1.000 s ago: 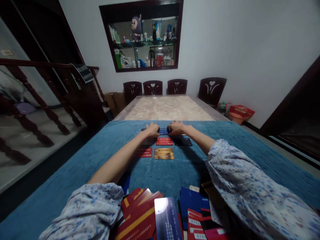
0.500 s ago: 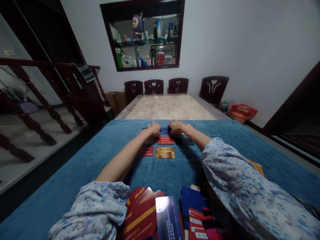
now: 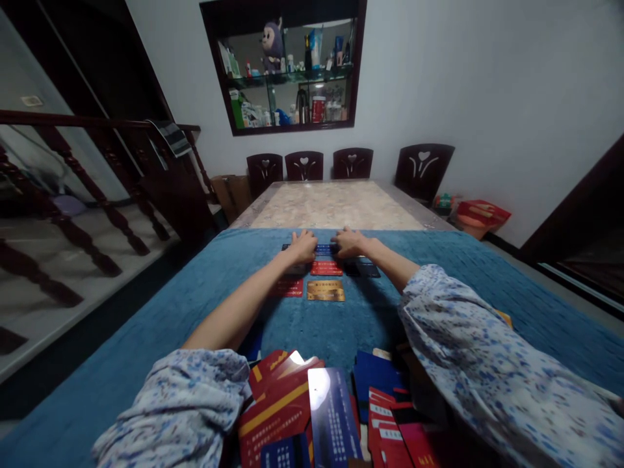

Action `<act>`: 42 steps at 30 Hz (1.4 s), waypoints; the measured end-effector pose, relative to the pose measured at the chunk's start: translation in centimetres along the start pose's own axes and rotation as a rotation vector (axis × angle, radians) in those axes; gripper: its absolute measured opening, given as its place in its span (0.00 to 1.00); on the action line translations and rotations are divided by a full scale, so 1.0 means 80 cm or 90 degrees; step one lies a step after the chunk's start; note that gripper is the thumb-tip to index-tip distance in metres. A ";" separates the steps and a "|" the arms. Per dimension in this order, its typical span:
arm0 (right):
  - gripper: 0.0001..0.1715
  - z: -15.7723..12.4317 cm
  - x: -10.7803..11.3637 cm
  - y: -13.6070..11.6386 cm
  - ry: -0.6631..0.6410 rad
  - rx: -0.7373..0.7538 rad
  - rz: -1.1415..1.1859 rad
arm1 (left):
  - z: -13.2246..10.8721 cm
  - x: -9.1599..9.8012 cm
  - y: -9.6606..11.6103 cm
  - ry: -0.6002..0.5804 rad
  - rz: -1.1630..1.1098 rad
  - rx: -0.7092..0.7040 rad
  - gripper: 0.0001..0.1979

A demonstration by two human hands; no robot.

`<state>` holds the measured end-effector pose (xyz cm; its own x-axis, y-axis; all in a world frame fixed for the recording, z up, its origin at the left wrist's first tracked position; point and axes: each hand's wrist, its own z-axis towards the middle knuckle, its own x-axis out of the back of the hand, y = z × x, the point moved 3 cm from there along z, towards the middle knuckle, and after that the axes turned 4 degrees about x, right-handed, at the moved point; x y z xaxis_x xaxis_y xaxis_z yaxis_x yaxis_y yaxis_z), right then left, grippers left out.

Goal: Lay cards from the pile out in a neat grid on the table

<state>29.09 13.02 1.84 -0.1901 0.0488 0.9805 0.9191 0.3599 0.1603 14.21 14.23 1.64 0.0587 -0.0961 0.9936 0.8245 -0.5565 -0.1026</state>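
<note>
Both arms reach far out over a blue cloth point(image 3: 146, 325). My left hand point(image 3: 303, 246) and my right hand point(image 3: 349, 242) rest on either end of a blue card point(image 3: 324, 249) in the farthest row, fingers curled down onto it. Just nearer lie a red card point(image 3: 326, 268) and a dark card point(image 3: 363, 268). Closer still sit a gold card point(image 3: 325, 290) and another red card point(image 3: 288, 288), partly under my left forearm.
A loose heap of red and blue cards point(image 3: 322, 416) lies at the near edge between my sleeves. Beyond the cloth is bare marble tabletop point(image 3: 334, 205), then several dark chairs point(image 3: 305, 165) against the wall. A wooden stair railing point(image 3: 97, 169) runs at left.
The hands stay on the far blue card and have barely shifted. The view has tilted slightly, so the near heap of cards shows more.
</note>
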 end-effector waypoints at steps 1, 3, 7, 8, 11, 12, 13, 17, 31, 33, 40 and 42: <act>0.30 -0.002 0.002 0.000 0.009 0.004 0.000 | -0.002 0.002 0.000 0.005 -0.002 -0.002 0.14; 0.30 -0.007 0.006 0.000 0.030 0.012 -0.003 | -0.007 0.006 -0.001 0.017 -0.006 -0.009 0.14; 0.28 -0.019 0.015 -0.002 0.067 0.023 -0.004 | -0.021 0.014 0.001 0.038 -0.008 -0.024 0.14; 0.28 -0.023 0.017 -0.004 0.073 0.024 -0.002 | -0.026 0.015 0.002 0.041 -0.009 -0.028 0.14; 0.27 -0.038 0.025 -0.010 0.088 0.033 -0.001 | -0.042 0.018 0.008 0.046 -0.012 -0.046 0.15; 0.25 -0.043 0.027 -0.013 0.094 0.038 0.000 | -0.048 0.019 0.010 0.047 -0.013 -0.051 0.16; 0.24 -0.049 0.029 -0.016 0.100 0.045 0.002 | -0.054 0.020 0.012 0.049 -0.016 -0.057 0.16; 0.21 -0.071 0.037 -0.029 0.114 0.067 0.003 | -0.079 0.024 0.021 0.056 -0.043 -0.067 0.18; 0.17 -0.153 0.036 -0.077 0.159 0.154 -0.010 | -0.162 0.024 0.040 0.065 -0.063 -0.097 0.16; 0.17 -0.168 0.032 -0.084 0.171 0.181 -0.006 | -0.175 0.023 0.042 0.068 -0.056 -0.106 0.16; 0.16 -0.225 0.012 -0.108 0.208 0.275 0.008 | -0.217 0.020 0.056 0.083 -0.073 -0.168 0.17; 0.14 -0.242 0.005 -0.114 0.220 0.288 0.015 | -0.229 0.019 0.061 0.095 -0.079 -0.184 0.18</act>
<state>27.30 -8.29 2.99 0.0230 -0.2188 0.9755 0.6679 0.7294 0.1478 8.05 -3.75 1.78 -0.1324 -0.1202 0.9839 0.6250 -0.7805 -0.0112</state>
